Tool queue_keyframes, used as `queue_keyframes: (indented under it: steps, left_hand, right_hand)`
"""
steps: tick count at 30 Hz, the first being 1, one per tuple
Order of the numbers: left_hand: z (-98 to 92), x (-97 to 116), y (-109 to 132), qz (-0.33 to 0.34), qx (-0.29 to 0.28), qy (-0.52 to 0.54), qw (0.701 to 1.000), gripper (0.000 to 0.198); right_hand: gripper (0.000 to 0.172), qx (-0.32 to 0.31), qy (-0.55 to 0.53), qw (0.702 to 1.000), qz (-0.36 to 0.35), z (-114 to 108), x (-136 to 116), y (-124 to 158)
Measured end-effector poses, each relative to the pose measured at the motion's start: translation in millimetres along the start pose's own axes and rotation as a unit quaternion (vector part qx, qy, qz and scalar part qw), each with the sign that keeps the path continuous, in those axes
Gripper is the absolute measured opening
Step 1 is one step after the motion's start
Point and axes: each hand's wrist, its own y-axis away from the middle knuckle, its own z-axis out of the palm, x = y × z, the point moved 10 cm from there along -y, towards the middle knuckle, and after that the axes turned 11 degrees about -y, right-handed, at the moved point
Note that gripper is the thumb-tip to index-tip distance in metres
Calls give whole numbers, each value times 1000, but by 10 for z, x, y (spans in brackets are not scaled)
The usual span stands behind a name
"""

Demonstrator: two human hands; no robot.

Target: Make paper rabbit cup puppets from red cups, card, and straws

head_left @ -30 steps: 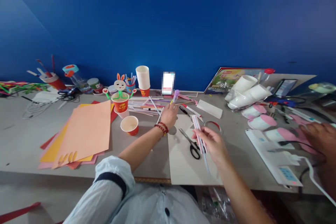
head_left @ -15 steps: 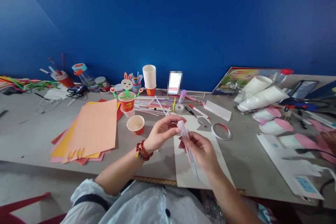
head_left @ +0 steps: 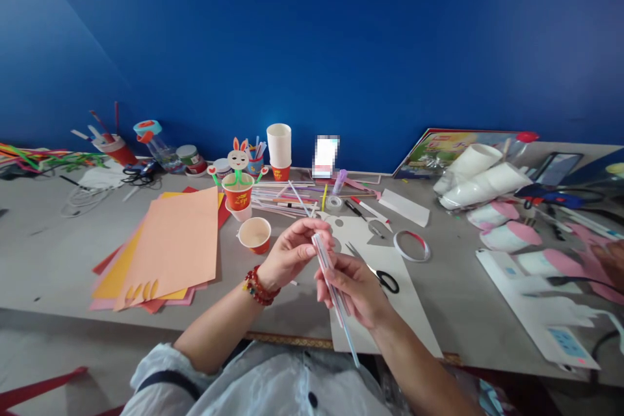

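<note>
A small bundle of pale pink and white drinking straws point(head_left: 327, 271) is held between my two hands, tilted, with one longer blue straw point(head_left: 351, 346) sticking out below. My right hand point(head_left: 357, 287) is closed round the middle of the bundle. At its upper end, my left hand point(head_left: 291, 252) has thumb and fingers bent about the straws; the fingertips are partly hidden. Below my hands lies white paper point(head_left: 409, 302), with black-handled scissors point(head_left: 389, 281) on it beside my right hand. An open paper cup point(head_left: 255, 234) stands left of my left hand.
Stacked coloured paper point(head_left: 182, 240) lies at left. A rabbit-decorated red cup point(head_left: 238, 195) stands near loose straws point(head_left: 283, 195). A tape roll point(head_left: 412, 245) is at right, with bagged white cups point(head_left: 482, 179) and a power strip point(head_left: 536, 312). Another person's hand point(head_left: 609, 257) shows at the right edge.
Both hands and the straws have moved slightly left and down toward me. The scissors on the paper, hidden before behind my right hand, now show.
</note>
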Motion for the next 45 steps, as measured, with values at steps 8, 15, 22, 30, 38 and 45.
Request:
queue_keyframes:
  steps: [8, 15, 22, 30, 38, 45]
  left_hand:
    - [-73, -86, 37, -22, 17, 5, 1000, 30]
    - [-73, -70, 57, -17, 31, -25, 999, 28]
    - [-182, -5, 124, -2, 119, -95, 988, 21]
    - [-225, 8, 146, -36, 189, -103, 976, 18]
    - [-253, -45, 77, -53, 175, -86, 979, 19]
    - [-117, -116, -18, -60, 77, -35, 995, 34]
  right_hand:
    - [35, -11, -12, 1000, 10, 6, 3, 9]
    - [36, 23, 52, 998, -17, -48, -42, 6]
    - [27, 87, 202, 970, -103, -171, -188, 61]
    - [32, 56, 183, 978, -84, -125, -154, 2]
    - [41, 62, 88, 994, -34, -167, -66, -62]
    - [37, 38, 19, 999, -22, -199, -45, -138]
